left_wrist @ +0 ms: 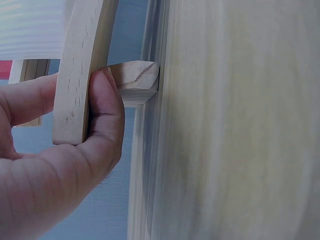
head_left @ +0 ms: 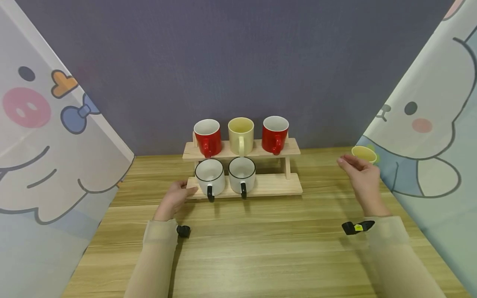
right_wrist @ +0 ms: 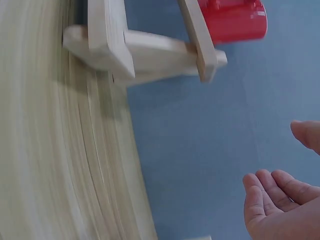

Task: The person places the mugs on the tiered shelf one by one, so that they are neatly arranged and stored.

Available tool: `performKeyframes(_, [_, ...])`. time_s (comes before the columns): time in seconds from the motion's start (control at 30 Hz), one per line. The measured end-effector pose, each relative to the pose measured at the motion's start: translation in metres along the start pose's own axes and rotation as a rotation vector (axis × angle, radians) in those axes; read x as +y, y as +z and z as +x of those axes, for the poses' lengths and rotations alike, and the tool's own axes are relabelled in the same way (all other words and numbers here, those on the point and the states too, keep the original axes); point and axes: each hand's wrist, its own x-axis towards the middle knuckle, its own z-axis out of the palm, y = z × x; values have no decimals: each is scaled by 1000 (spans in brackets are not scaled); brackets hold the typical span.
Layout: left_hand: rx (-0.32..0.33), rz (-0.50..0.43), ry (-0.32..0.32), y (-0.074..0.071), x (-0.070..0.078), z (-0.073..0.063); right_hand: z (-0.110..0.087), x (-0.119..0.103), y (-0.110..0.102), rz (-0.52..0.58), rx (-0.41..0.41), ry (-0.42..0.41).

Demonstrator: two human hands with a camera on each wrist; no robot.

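My left hand [head_left: 174, 199] grips the left end of the lower board of a two-tier wooden rack [head_left: 273, 185]. In the left wrist view, the thumb and curled fingers [left_wrist: 107, 107] pinch the board end [left_wrist: 75, 100] from both sides. Two white mugs [head_left: 210, 185] with black rims and handles stand on the lower tier, just right of that hand. Above them, a yellow mug [head_left: 235, 142] sits between two red mugs [head_left: 271, 140]. My right hand [head_left: 361, 182] hovers apart from the rack, holding nothing, its thumb and fingers separated in the right wrist view.
Beyond the right hand stands a yellow cup [head_left: 364, 154] with green at its side, partly hidden by the fingers. A grey-blue wall [head_left: 238, 62] rises behind the wooden tabletop [head_left: 238, 248]. Cartoon-printed panels [head_left: 428, 157] flank both sides.
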Motion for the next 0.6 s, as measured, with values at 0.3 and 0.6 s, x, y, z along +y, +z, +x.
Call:
performKeyframes(0.3, [-5,-1,-7,-1,0,0,16,14,-30,-56,49,75])
performKeyframes(0.6, [-10,-5,-6,0,1,-1,28,33,-53,-111,92,102])
